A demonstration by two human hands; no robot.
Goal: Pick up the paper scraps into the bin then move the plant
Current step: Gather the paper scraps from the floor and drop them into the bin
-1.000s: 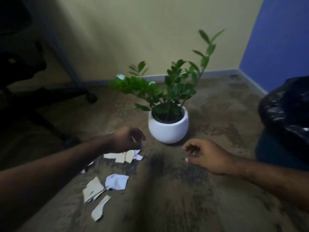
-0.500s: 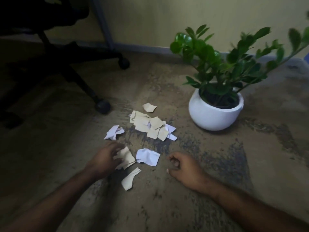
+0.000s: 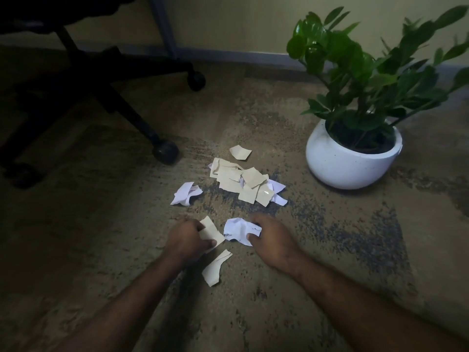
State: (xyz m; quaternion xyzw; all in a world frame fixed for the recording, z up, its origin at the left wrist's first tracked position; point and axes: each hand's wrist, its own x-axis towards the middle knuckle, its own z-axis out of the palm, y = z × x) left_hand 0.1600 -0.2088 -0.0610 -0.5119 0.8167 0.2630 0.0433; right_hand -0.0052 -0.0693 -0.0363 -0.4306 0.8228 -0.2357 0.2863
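Torn paper scraps lie on the mottled floor. My left hand (image 3: 186,241) is closed around a beige scrap (image 3: 212,231). My right hand (image 3: 270,238) grips a crumpled white scrap (image 3: 237,232). Just below my hands lies a loose curved beige scrap (image 3: 215,268). A pile of beige and white scraps (image 3: 245,182) sits farther out, with a single beige scrap (image 3: 239,152) beyond it and a crumpled white scrap (image 3: 185,194) to its left. The green plant in a round white pot (image 3: 347,165) stands at the right. The bin is out of view.
A black office chair base with castor wheels (image 3: 165,151) stands at the left, one wheel close to the scrap pile. A grey table leg (image 3: 163,29) rises by the yellow wall and baseboard at the back.
Both hands have closed on scraps: the left on the beige piece, the right moved left onto the crumpled white piece. The view has turned away from the black bin bag.
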